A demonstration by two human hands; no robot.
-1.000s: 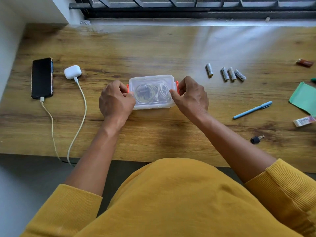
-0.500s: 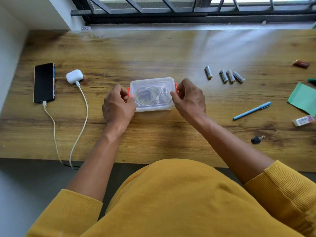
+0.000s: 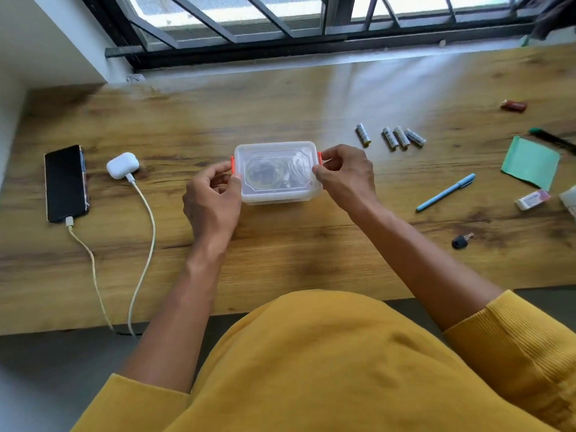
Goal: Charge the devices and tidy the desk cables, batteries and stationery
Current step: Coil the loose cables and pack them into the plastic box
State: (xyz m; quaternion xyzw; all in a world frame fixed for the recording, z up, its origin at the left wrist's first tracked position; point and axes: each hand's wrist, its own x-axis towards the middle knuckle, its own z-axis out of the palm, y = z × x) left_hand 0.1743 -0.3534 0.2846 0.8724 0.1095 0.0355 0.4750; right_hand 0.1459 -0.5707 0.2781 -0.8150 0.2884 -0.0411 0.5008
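Since a second ago your fingers have shifted from the box's lid edges onto its orange end clips, and your view has tipped up to take in more of the window bars. Your left hand (image 3: 212, 202) has its curled fingers and thumb pinching the left orange clip (image 3: 232, 163) of the clear plastic box (image 3: 277, 173), and your right hand (image 3: 346, 177) pinches the right orange clip (image 3: 319, 158) in the same way. That box sits lid-on at the middle of the wooden desk (image 3: 280, 251), with coiled cables (image 3: 274, 174) showing through it. To its right lie four batteries (image 3: 392, 137), whose printing is too blurred to read; farther right are a blue pen (image 3: 445, 192), a green pad (image 3: 530, 162), an eraser (image 3: 531, 199) with an unreadable label, and a small key (image 3: 461, 241). On your left, a white earbud case (image 3: 122, 165) and a black phone (image 3: 66, 183) each have a cable plugged in, both cables running off the near desk edge.
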